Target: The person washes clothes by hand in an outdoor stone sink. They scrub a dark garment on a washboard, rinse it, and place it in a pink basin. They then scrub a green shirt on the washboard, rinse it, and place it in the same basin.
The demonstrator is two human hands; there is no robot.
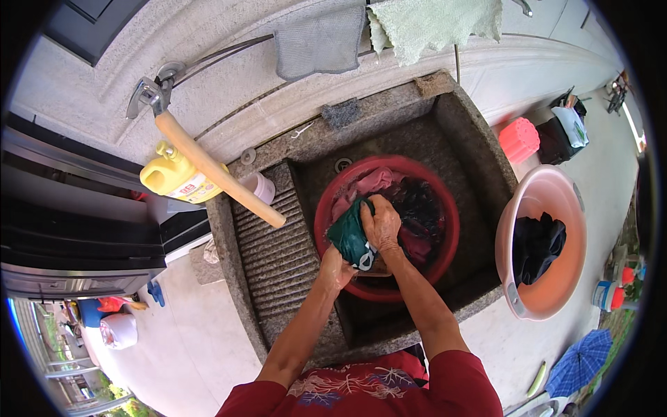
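A dark green wet garment (349, 231) with a white drawstring is bunched between my two hands, over the left part of a red basin (453, 240). My right hand (381, 222) grips its upper right side with curled fingers. Lower down, my left hand (336, 267) holds the garment's near left edge, its fingertips partly hidden by the cloth. Inside the basin, a pink cloth (379, 181) and a black cloth (420, 201) lie in water. The basin stands in a stone sink (476, 132), beside its ridged washboard (274, 257).
A yellow jug (167, 175) and a wooden-handled tool (215, 170) are at the sink's far left. On the right stands a pale pink basin (511, 229) holding black clothing (536, 249). Scrub pads (340, 113) rest on the back rim, and a grey cloth (318, 45) hangs above.
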